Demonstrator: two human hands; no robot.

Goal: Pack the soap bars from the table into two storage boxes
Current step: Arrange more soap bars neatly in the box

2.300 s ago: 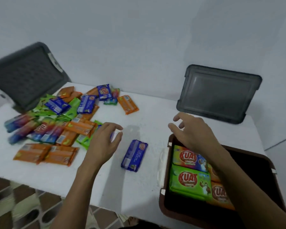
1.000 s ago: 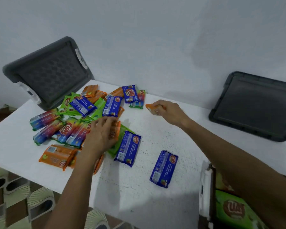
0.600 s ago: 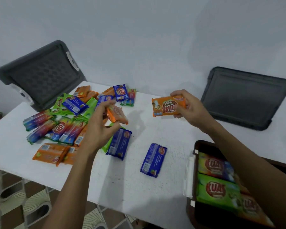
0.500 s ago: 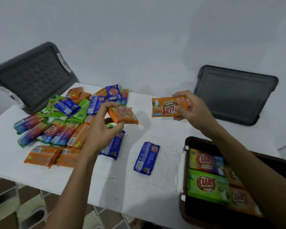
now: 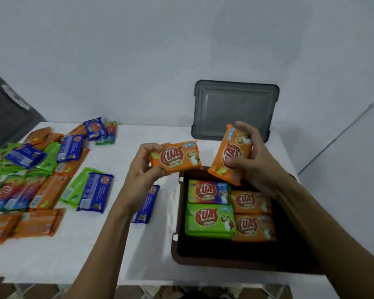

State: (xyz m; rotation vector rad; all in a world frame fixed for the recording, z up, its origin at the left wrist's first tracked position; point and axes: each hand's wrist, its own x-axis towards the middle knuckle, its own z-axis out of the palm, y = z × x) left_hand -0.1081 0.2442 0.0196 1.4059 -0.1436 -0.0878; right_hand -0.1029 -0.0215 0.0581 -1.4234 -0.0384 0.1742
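Now that my left grip [image 5: 143, 169] and right grip [image 5: 256, 167] have brought their clasped orange bars [image 5: 175, 157] to the brown box [image 5: 175, 251], I'd pack both.

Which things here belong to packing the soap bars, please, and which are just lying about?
Job: left hand with orange bar; right hand with second orange bar; brown box; loose bars.
Idle: grey lid by the wall; dark lid at left edge.
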